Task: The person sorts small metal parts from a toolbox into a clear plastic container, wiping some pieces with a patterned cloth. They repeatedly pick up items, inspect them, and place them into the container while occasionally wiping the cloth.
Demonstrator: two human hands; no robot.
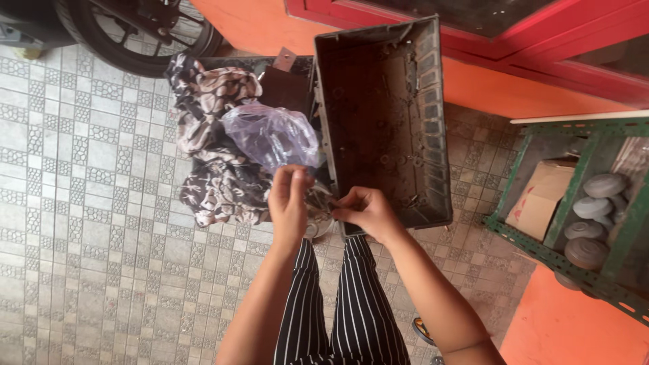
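Left hand (289,203) pinches a clear plastic bag (272,137); right hand (367,213) touches the dark plastic tray (385,115) edge.

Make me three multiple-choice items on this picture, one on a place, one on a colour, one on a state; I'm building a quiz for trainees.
1. Where is the plastic bag?
A. on the patterned cloth, left of the tray
B. inside the rack
C. on the orange floor

2. What colour is the rack?
A. red
B. green
C. white

3. How do the hands stand?
A. flat on the floor
B. one behind the back
C. left hand raised at the bag, right hand at the tray's near edge

Answers: 1 A, the bag lies on the cloth beside the tray; 2 B, its metal bars are green; 3 C, both hands are up at those things.
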